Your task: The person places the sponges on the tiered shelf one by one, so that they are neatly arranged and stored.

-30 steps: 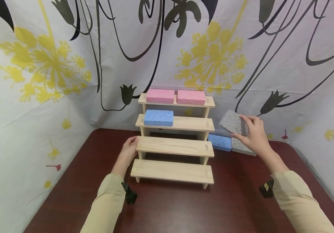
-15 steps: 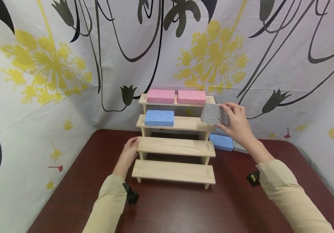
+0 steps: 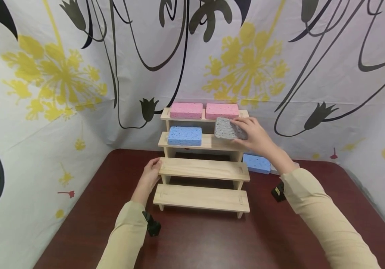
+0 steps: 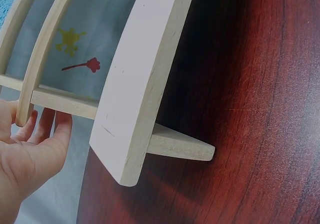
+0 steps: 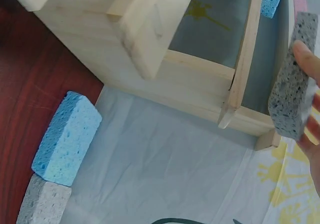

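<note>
1. From where I stand, the hands are well apart: the right hand (image 3: 257, 135) pinches a grey sponge (image 3: 226, 129) between thumb and fingers, while the left hand (image 3: 150, 173) grips the wooden stand (image 3: 200, 196) at the left end of its third tier (image 3: 204, 167), counting from the top.
2. The grey sponge is at the right part of the second tier (image 3: 208, 140), beside a blue sponge (image 3: 185, 136) but apart from it. I can't tell whether it touches the wood.
3. It looks tipped, so I'd level it before letting go, thumb and fingers kept to its right end, clear of the plank.
4. That left hand seems a sensible brace; I'd hold it steady, since a knock could shift the frame.
5. Mind the edge of the top tier (image 3: 203, 118), just above and behind, where two pink sponges (image 3: 186, 110) lie; lifting high could bump it.
6. The bare strip beside the blue sponge gives a little slack leftward; the plank's right end is the limit.
7. Backing out rightward looks freest, above the lower blue sponge (image 5: 66, 139) and second grey sponge (image 5: 45, 199) on the surface (image 3: 192, 243).
</note>
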